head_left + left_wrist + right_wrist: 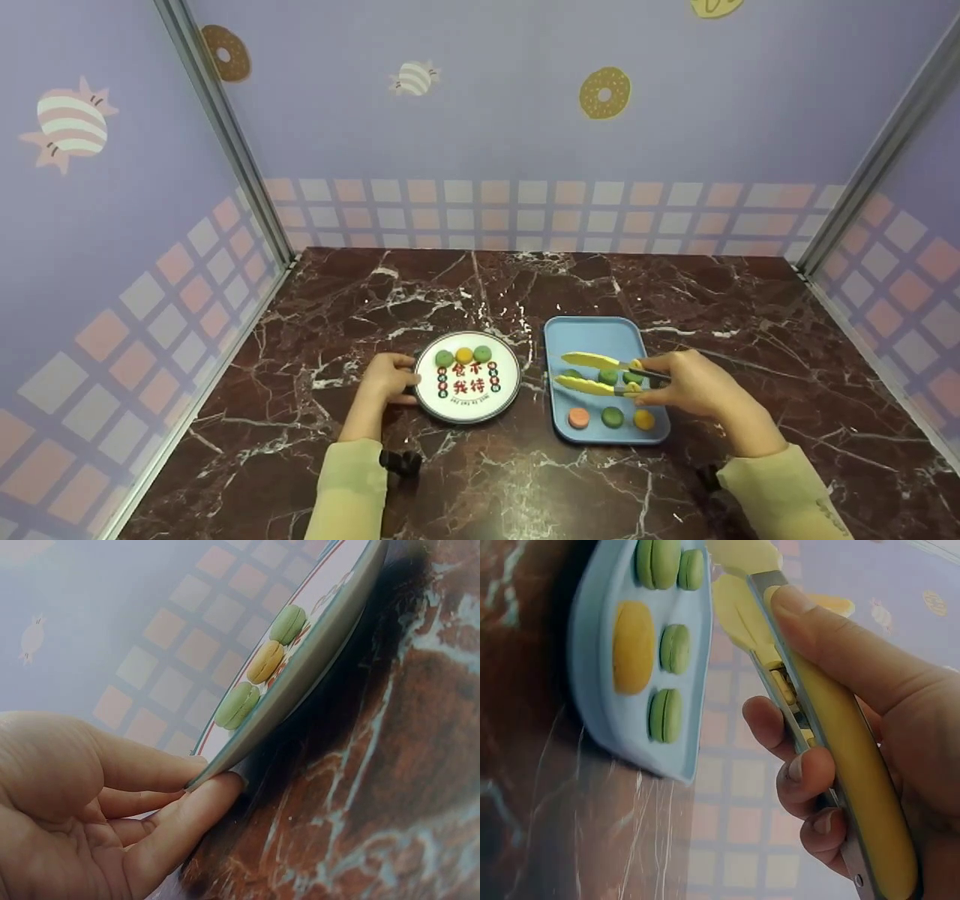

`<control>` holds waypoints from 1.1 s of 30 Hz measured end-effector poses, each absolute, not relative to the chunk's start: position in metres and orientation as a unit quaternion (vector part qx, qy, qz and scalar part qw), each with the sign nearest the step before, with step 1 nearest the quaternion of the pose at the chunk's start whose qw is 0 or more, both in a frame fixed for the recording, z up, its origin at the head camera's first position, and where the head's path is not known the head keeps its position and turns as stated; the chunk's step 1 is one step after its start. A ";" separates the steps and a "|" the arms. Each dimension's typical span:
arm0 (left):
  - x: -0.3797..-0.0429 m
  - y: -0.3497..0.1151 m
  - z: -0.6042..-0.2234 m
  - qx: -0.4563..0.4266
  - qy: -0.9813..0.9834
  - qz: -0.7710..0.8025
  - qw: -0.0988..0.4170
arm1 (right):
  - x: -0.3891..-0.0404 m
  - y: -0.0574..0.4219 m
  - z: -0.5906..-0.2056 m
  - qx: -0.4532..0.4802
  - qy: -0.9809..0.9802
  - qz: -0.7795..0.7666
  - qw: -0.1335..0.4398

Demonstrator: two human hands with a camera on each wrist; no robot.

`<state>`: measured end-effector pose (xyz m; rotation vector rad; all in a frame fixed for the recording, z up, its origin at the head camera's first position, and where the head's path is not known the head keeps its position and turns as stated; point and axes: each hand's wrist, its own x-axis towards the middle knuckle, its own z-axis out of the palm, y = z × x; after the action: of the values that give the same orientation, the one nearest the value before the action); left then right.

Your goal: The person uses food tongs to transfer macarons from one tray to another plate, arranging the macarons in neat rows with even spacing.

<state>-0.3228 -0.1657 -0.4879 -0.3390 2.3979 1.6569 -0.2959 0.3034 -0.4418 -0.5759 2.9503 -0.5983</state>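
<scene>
My left hand (388, 377) pinches the left rim of a round white plate (504, 375) with dark edging and red lettering. In the left wrist view, the thumb and fingers hold the plate edge (300, 679). On the plate, a yellow macaron (464, 355) sits between two green ones (444, 358). My right hand (697, 382) grips yellow-tipped tongs (592, 360), their arms spread apart above a blue tray (592, 330), nothing between the tips. Macarons in the tray include a pink one (578, 418), a yellow one (643, 419) and several green ones (612, 417), some partly hidden under the tongs.
Plate and tray stand side by side on a dark red marbled tabletop (487, 480). A lilac back wall (495, 135) and side walls with metal corner posts (225, 127) enclose the table. Small white flecks are scattered behind the plate.
</scene>
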 end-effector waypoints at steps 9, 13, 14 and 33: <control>-0.323 -0.166 -0.489 -0.119 0.815 0.558 0.104 | -0.289 0.313 -0.443 -0.197 0.963 -0.183 0.028; -0.323 -0.167 -0.489 -0.118 0.814 0.558 0.106 | -0.288 0.313 -0.443 -0.191 0.964 -0.183 0.036; -0.323 -0.167 -0.489 -0.118 0.814 0.558 0.107 | -0.288 0.313 -0.443 -0.190 0.964 -0.184 0.038; -0.322 -0.165 -0.489 -0.123 0.819 0.553 0.094 | -0.289 0.312 -0.440 -0.202 0.964 -0.168 0.040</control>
<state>-0.3218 -0.1655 -0.4887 -0.3643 2.4296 1.6391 -0.2890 0.3122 -0.4398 -0.6195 2.9531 -0.5134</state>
